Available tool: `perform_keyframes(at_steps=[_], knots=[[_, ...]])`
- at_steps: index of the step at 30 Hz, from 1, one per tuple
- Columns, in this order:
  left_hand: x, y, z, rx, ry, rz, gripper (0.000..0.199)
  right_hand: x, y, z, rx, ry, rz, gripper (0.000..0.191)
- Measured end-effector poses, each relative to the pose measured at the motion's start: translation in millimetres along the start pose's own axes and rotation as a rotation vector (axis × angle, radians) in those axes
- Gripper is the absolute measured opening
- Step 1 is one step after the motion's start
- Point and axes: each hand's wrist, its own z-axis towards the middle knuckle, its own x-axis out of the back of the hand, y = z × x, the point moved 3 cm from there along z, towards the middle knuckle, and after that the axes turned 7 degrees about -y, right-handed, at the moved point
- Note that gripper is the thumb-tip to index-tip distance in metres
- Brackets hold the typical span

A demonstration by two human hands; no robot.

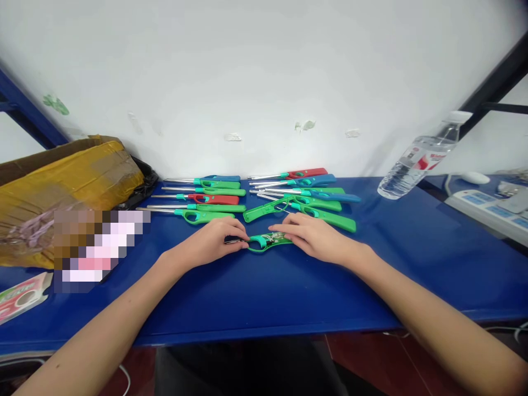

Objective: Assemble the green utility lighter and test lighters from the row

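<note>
- My left hand [218, 240] has thumb and fingertips drawn together in a pinch, closed on the front end of the open green lighter [270, 242], where the dark metal rod meets the trigger end.
- My right hand [312, 235] lies over the handle end; I see its thumb tip on the handle and the index finger stretched leftward above it, with a small gap between the two — whether the other fingers grip underneath, I can't tell.
- The lighter sits between my hands, near the front of the blue table [264, 302], with its open side up: pale wires [278, 236] show inside, just right of the teal trigger [260, 242].
- Just behind, a green casing piece [264, 211] lies at a slant.
- Beyond my left hand I have a left group of lighters [216, 199], one red among green and blue; beyond my right, a right group of lighters [315, 180], some overlapping.
- Farther out: a taped cardboard box [78, 179] on the left, a water bottle [412, 162] and a white power strip [482, 201] on the right.
</note>
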Motion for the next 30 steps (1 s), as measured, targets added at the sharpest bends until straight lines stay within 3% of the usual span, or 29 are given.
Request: perform_keyframes(at_steps=[10,30], knots=[[-4.2,0,-2,0.035,-0.004,0.04,0.017,-6,-7,3,0.054,-0.063,-0.274,0.056],[-8.4,7,-1,0.126,-0.002,0.056,0.021,-10,-18,4,-0.068,-0.054,-0.288,0.061]])
